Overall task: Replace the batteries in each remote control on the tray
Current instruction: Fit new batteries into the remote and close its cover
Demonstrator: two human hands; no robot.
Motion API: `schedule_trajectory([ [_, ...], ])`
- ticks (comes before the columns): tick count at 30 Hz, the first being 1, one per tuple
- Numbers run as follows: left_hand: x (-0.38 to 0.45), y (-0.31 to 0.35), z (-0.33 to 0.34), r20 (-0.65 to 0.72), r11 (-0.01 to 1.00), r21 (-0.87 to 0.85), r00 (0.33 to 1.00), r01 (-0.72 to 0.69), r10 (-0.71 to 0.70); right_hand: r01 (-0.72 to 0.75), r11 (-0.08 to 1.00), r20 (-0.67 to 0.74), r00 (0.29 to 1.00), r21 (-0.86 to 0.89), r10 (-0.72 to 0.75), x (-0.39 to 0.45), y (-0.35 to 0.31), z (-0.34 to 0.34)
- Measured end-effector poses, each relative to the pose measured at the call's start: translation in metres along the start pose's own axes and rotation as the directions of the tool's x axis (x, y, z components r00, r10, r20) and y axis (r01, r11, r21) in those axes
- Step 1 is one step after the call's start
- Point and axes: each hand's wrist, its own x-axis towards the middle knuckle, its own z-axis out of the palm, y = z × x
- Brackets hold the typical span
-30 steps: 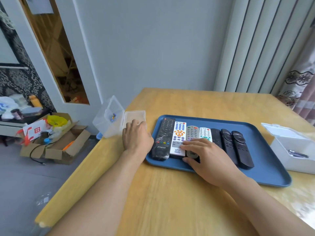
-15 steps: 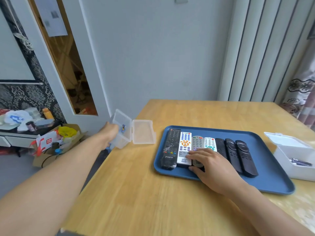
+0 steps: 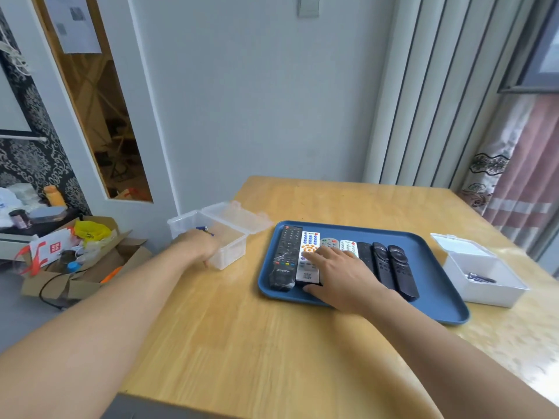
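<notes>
A blue tray (image 3: 432,267) on the wooden table holds a row of several remotes: a long black remote (image 3: 286,252), a white remote (image 3: 309,239) with orange buttons, a grey remote (image 3: 329,242), a small white remote (image 3: 348,245) and three black remotes (image 3: 399,267). My right hand (image 3: 341,273) lies flat over the near ends of the middle remotes, fingers spread toward the white one. My left hand (image 3: 196,246) grips the near left corner of a clear plastic box (image 3: 231,241) at the table's left edge. A blue battery (image 3: 204,228) lies inside it.
The clear box's lid (image 3: 239,216) hangs open behind it. A white open box (image 3: 484,285) holding batteries (image 3: 481,278) stands right of the tray. An open cardboard box (image 3: 90,267) of clutter sits on the floor at left. A wall and curtains stand behind the table.
My left hand left the tabletop, reached the clear box tilted over the table's edge and now holds it upright on the table. My right hand stayed on the remotes.
</notes>
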Motion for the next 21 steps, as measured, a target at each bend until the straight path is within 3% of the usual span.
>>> schedule_trajectory([
  [2,-0.013,0.0,-0.001,-0.067,0.999,-0.014,0.997,0.03,-0.031,0.005,1.0,0.086,0.996,0.022,-0.007,0.003,0.0,-0.003],
  [3,-0.018,-0.002,-0.002,-0.181,0.999,0.017,0.983,0.039,-0.036,0.009,0.999,0.119,0.993,0.034,-0.013,0.003,0.001,-0.002],
  [6,-0.025,-0.006,-0.003,-0.431,0.973,0.212,0.886,-0.085,0.172,0.017,0.996,0.129,0.991,0.083,-0.028,0.001,0.004,-0.001],
  [9,-0.018,-0.012,0.011,-0.303,0.936,0.089,0.886,-0.34,0.35,0.018,0.995,0.112,0.993,0.101,-0.03,-0.003,0.006,-0.002],
  [12,-0.025,-0.006,0.026,-0.183,0.916,0.098,0.898,-0.388,0.4,0.026,0.996,0.114,0.993,0.086,-0.035,-0.004,0.007,-0.004],
  [16,-0.036,0.014,0.037,-0.242,0.887,0.227,0.859,-0.403,0.452,0.054,0.998,0.108,0.993,0.027,-0.057,-0.002,0.005,-0.007],
  [21,-0.043,0.049,0.055,-0.312,0.875,0.239,0.82,-0.421,0.48,0.081,0.997,0.109,0.991,-0.016,-0.079,0.001,0.001,-0.01],
])
